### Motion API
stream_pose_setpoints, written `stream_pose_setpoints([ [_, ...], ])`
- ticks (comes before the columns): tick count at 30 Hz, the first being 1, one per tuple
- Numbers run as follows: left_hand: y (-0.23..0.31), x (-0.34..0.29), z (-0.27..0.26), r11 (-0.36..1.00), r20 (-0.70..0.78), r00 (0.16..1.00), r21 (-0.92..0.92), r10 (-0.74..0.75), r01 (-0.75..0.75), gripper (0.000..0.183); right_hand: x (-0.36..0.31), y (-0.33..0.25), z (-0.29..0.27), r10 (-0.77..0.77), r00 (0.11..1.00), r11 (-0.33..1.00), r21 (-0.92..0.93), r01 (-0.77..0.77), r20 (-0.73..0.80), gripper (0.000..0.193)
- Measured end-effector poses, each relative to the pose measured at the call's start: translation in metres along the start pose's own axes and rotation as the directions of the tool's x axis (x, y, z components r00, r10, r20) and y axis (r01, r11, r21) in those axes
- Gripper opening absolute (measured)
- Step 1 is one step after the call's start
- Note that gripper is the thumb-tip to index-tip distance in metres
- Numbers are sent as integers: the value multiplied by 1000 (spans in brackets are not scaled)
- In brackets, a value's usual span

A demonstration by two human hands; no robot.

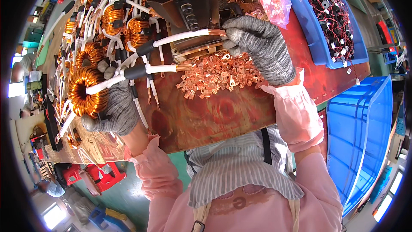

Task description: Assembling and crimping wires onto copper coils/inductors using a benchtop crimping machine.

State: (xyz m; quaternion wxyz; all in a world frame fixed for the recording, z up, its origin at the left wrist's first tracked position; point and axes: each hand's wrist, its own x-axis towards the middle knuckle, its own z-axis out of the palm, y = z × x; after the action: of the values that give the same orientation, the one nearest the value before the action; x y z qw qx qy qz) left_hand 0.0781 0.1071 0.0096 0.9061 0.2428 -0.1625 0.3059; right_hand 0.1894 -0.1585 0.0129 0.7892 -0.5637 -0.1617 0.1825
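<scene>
In its grey glove, my left hand (120,107) is closed around a copper-wound ring coil (88,91). Two white-sleeved leads with black sleeve sections run right from it. The upper lead (178,38) ends in bare copper strands (216,32), which the gloved fingertips of my right hand (264,47) pinch. Whether those fingers also hold a small lug is hidden. The lower lead (163,68) has its bare copper end hanging free over a heap of copper lugs (223,77). Just beyond the upper lead stands a dark metal press with a spring (189,16).
Several more ring coils (137,32) with white leads pile up at the left. A pink plastic bag (274,0) lies beside the press. A blue bin (302,28) of red and black wires sits right, above a large blue crate (360,141). The table's front edge (214,135) is close.
</scene>
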Motion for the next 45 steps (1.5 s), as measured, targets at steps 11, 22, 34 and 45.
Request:
stream_pose_setpoints([
  [11,1,4,8,960,-93,990,267,107,-79,92,13,-4,-3,-20,1000,999,-26,19,-15,20],
  [22,2,5,2,982,21,999,184,43,-47,94,27,-5,-8,-22,1000,999,28,22,6,19],
  [34,5,2,-1,991,101,994,132,-37,24,90,29,-1,0,-51,995,998,-33,48,-87,17],
  [45,5,2,4,966,-17,999,256,30,-24,86,28,-1,-2,-81,992,987,-147,67,-93,14],
])
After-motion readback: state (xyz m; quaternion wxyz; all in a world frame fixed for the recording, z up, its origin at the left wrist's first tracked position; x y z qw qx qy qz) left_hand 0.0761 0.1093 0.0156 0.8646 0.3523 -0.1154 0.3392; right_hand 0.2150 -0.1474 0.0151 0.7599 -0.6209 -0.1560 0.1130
